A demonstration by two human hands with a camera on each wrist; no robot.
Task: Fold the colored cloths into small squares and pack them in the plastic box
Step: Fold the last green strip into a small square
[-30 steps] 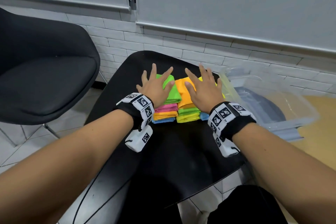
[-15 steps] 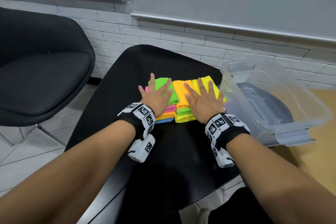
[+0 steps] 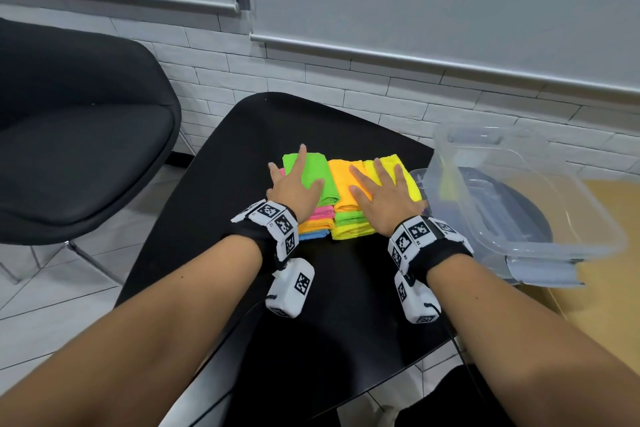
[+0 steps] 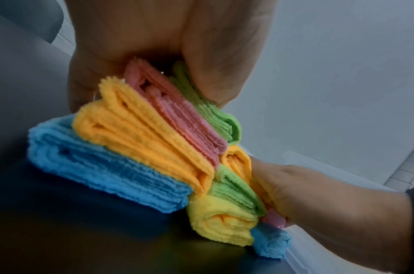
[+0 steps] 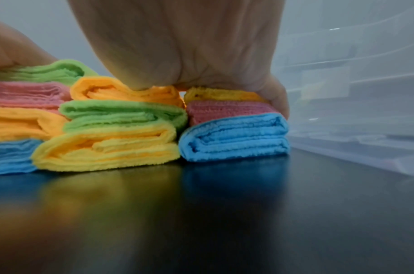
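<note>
Glossy black table (image 3: 242, 288), plush folded cloths (image 3: 346, 218)

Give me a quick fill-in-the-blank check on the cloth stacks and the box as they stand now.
1. The folded cloths stand in ____ stacks side by side on the black table.
2. The left hand presses flat on a ____ cloth.
3. The bottom cloth of the stack nearest the plastic box is ____.
4. The box holds ____ cloths.

Missing words: three; green; blue; no
</note>
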